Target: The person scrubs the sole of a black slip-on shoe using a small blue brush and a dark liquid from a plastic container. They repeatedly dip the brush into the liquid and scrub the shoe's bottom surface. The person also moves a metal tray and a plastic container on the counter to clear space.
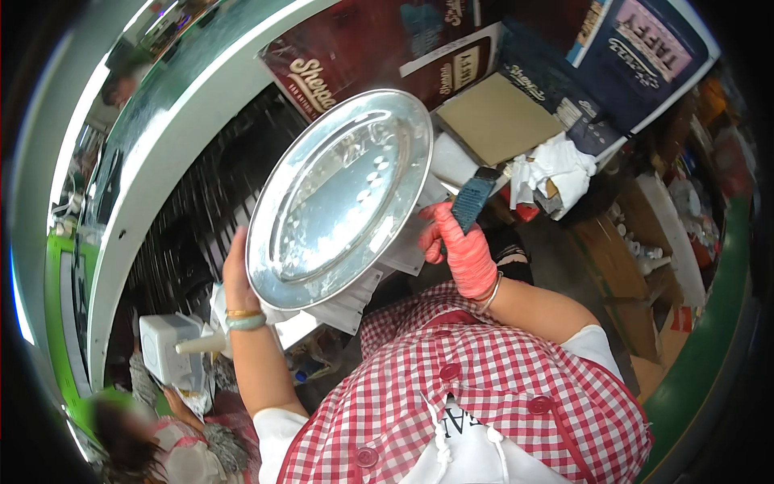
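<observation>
A shiny oval metal tray (343, 206) is tilted up in front of me. My left hand (237, 274) grips its left rim; most of the fingers are hidden behind the tray. A bangle and a pale green bracelet circle that wrist. Just right of the tray, my right hand (468, 254) wears a wrinkled red glove. Its fingers are closed on a dark teal, rough-textured flat block (474, 202) with a black end. The block is apart from the tray, and I cannot make out its exact kind.
Beyond the tray lies a flat cardboard piece (500, 119), with crumpled white cloth or paper (556, 173) beside it. Dark red printed panels (363, 48) stand at the back. Cluttered shelves (645, 242) line the right. At lower left, a person (185, 436) sits near a white plastic container (171, 347).
</observation>
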Motion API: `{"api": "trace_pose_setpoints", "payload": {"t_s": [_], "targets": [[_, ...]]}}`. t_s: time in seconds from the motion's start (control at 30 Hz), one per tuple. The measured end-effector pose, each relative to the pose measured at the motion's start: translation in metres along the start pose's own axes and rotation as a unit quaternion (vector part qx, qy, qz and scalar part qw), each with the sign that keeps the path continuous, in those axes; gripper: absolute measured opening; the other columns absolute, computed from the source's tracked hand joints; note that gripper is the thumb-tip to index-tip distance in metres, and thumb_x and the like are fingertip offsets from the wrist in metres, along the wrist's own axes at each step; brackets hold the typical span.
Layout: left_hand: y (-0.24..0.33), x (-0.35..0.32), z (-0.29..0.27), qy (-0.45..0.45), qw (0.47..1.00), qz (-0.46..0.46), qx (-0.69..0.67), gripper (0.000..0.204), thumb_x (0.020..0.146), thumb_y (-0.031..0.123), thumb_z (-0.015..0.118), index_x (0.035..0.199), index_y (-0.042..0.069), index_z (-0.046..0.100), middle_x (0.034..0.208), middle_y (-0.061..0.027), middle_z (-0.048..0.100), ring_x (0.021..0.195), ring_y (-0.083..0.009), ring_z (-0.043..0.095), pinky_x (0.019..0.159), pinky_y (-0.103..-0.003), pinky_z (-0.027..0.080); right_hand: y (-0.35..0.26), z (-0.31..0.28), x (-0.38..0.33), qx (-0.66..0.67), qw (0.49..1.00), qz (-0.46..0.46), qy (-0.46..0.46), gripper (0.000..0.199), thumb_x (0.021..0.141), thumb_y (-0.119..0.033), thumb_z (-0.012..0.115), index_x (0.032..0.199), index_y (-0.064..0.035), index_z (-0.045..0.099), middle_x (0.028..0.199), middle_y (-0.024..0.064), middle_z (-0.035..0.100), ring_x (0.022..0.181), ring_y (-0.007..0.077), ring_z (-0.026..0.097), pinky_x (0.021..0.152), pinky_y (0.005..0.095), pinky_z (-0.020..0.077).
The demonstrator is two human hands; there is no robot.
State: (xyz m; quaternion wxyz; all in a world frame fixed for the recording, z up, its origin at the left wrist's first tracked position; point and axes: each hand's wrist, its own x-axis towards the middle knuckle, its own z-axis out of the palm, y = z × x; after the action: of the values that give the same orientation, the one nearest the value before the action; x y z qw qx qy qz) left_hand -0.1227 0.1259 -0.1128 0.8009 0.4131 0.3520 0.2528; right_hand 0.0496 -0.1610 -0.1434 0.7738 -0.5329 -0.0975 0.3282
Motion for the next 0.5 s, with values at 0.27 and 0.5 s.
{"api": "trace_pose_setpoints", "payload": {"t_s": [0.27,0.5], "targets": [[0.019,-0.029,0.008,-0.113,0.973,0.055,0.192,0.03,0.087,0.017,0.055,0.106,-0.006,0.055,0.096,-0.008,0.063,0.082,-0.0124,0.059,0.074,-0.025,0.047,-0.01,0.002,-0.003,0.028,0.998,-0.036,-0.031,0.034,0.094,-0.035,0.049,0.1,-0.003,0.058,0.068,0.0052,0.058,0.053,0.0081,0.051,0.052,0.0214,0.0422],[0.001,-0.081,0.087,-0.118,0.986,0.054,0.102,0.039,0.085,0.017,0.053,0.116,-0.007,0.05,0.107,-0.0147,0.061,0.094,-0.0199,0.061,0.084,-0.029,0.047,0.002,-0.046,-0.025,0.048,0.983,-0.156,0.086,0.033,0.094,-0.034,0.05,0.1,-0.0026,0.057,0.07,0.0045,0.06,0.057,0.0087,0.053,0.054,0.0209,0.0433]]}}
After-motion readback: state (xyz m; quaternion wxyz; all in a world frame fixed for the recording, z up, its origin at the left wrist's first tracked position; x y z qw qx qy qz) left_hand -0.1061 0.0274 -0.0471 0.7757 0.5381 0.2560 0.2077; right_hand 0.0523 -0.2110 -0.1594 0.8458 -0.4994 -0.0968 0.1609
